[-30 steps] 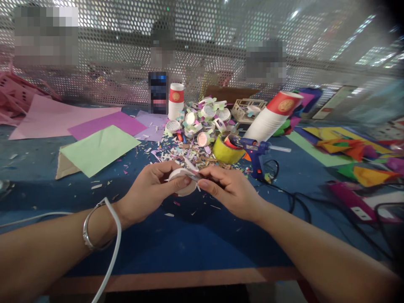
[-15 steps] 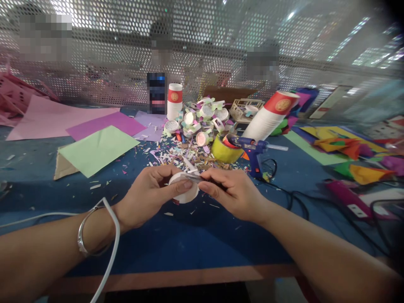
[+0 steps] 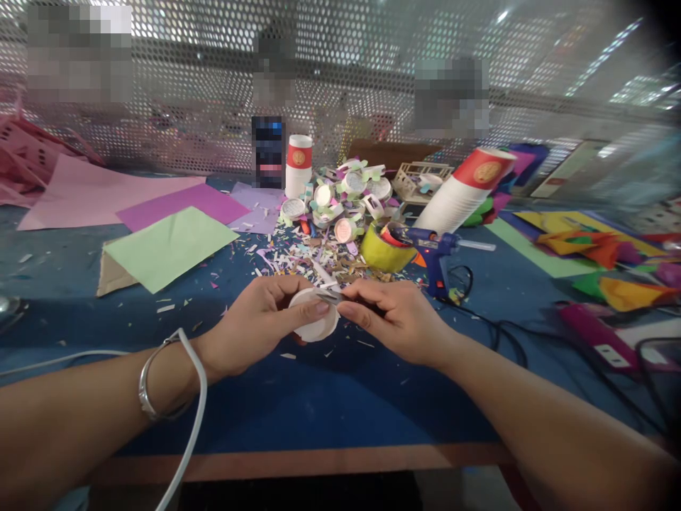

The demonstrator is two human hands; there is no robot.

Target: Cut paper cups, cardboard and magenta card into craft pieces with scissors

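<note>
Trimming the edge of a round white paper piece (image 3: 315, 328) looks to be the step in hand. The piece lies between the two hands, nearer the wearer than the yellow tub (image 3: 379, 253) and to its left. A metal-bladed tool (image 3: 328, 295), probably scissors, meets its far edge; whether the blades are biting into the paper cannot be made out. The left hand (image 3: 254, 321) pinches the piece, thumb across the near face and fingers behind. The right hand (image 3: 400, 323) is closed around the tool, its thumb and forefinger near each other; the handles are hidden. As I judge it, the next move calls for a firm left pinch, a small turn of the rim toward the blades, and the left thumb kept clear of the cutting line.

Paper scraps (image 3: 290, 259) spread to the left of the yellow tub. A heap of small cup pieces (image 3: 354, 183) sits just behind it. The blue glue gun (image 3: 437, 261) stands at its right, nozzle over its rim, and a leaning cup stack (image 3: 452, 202) rises behind it to the right.
</note>
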